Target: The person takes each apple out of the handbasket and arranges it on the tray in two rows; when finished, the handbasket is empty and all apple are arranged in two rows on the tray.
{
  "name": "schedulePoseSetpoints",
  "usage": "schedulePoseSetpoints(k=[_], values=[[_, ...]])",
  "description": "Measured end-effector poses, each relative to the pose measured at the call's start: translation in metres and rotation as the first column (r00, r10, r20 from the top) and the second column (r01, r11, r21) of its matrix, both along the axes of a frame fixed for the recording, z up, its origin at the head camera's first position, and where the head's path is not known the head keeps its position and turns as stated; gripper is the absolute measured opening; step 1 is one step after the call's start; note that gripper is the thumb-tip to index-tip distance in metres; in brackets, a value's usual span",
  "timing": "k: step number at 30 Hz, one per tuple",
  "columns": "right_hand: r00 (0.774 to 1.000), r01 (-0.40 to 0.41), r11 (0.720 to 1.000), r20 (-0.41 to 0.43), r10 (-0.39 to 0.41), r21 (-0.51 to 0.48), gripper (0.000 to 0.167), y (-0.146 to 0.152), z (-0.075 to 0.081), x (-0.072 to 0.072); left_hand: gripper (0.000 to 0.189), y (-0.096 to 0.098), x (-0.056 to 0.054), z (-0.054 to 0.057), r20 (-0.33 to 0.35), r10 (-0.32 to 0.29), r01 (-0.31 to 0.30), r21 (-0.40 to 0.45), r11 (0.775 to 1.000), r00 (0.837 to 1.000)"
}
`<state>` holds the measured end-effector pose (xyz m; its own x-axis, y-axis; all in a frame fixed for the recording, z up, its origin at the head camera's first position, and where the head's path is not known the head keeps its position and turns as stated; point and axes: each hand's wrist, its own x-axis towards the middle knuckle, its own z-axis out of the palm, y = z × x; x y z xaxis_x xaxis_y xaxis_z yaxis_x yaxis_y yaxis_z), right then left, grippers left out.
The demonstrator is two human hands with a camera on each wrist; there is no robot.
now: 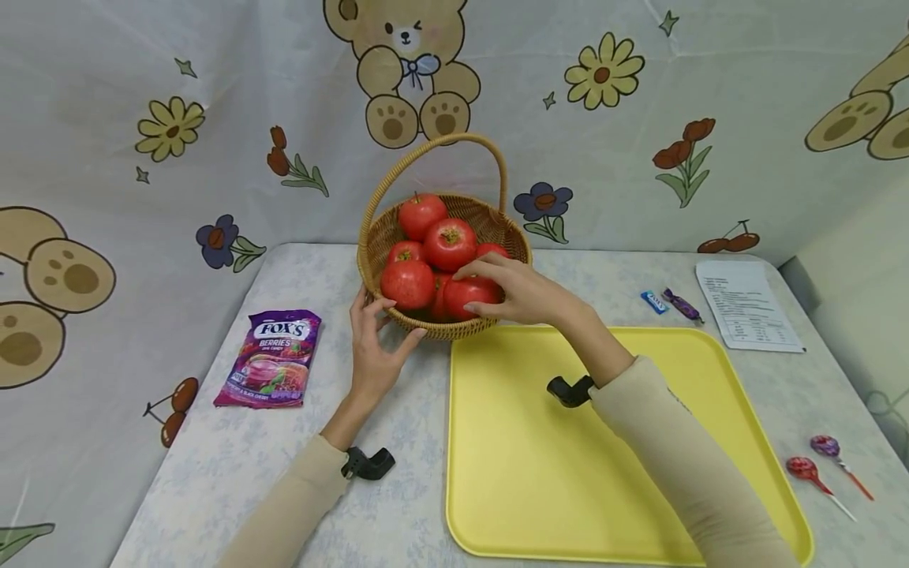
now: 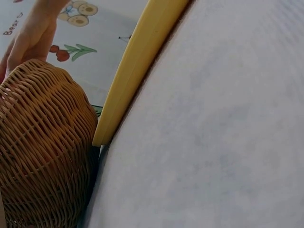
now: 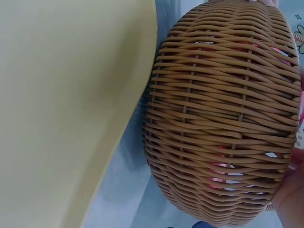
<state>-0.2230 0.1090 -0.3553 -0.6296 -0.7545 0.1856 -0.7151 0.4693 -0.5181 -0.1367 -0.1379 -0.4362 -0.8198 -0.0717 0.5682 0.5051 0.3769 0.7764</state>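
1. Head view, left side: a shiny purple plastic candy bag point(image 1: 268, 359) is lying on the pale mottled bench point(image 1: 398, 489).
2. Left hand point(image 1: 376, 343) is spreading thumb and fingers wide, resting their tips against the left front edge of a round tan wicker basket point(image 3: 223, 118).
3. Glossy, round red apples point(image 1: 450, 244) are filling the basket in a heap; they are probably firm, smooth, slightly slippery and, if real, bruising easily.
4. Right hand point(image 1: 521, 292) is curling partway closed around the front-right red apple point(image 1: 458, 296); gripping its widest part is probably safest, its likely moderate weight needing only gentle pressure.
5. Beside the basket, a flat yellow tray point(image 1: 568, 473) is lying beneath the right forearm.
6. Two small wrapped candies point(image 1: 654, 302), a white printed sheet point(image 1: 749, 304) and two lollipops point(image 1: 802, 468) are lying farther right.
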Motion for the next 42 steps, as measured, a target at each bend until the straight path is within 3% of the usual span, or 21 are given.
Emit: schedulePoseSetpoints(k=[7, 14, 21, 26, 34, 42], values=[[0.999, -0.009, 0.998, -0.039, 0.007, -0.058, 0.040, 0.001, 0.000, 0.002, 0.053, 0.000, -0.001, -0.001, -0.016, 0.000, 0.000, 0.004, 1.000, 1.000], [0.993, -0.007, 0.992, -0.116, -0.007, -0.124, 0.042, 0.005, 0.015, 0.011, 0.053, 0.000, -0.001, -0.002, -0.014, -0.002, 0.002, 0.006, 1.000, 1.000], [0.981, -0.027, 0.980, -0.195, -0.011, -0.195, 0.043, 0.022, 0.035, 0.033, 0.053, 0.001, -0.001, -0.004, -0.016, 0.004, -0.004, -0.004, 1.000, 1.000], [0.972, -0.034, 0.977, -0.235, -0.017, -0.211, 0.045, 0.039, 0.039, 0.054, 0.052, 0.000, 0.000, -0.004, -0.019, 0.011, -0.012, -0.006, 1.000, 1.000], [0.970, -0.048, 0.981, -0.245, 0.001, -0.186, 0.040, 0.059, 0.019, 0.088, 0.052, -0.002, -0.001, -0.003, -0.023, 0.004, -0.004, -0.006, 1.000, 1.000], [0.984, -0.027, 0.994, -0.178, 0.008, -0.107, 0.042, 0.062, -0.023, 0.097, 0.053, -0.003, -0.001, -0.002, -0.018, 0.003, -0.003, -0.007, 1.000, 1.000]])
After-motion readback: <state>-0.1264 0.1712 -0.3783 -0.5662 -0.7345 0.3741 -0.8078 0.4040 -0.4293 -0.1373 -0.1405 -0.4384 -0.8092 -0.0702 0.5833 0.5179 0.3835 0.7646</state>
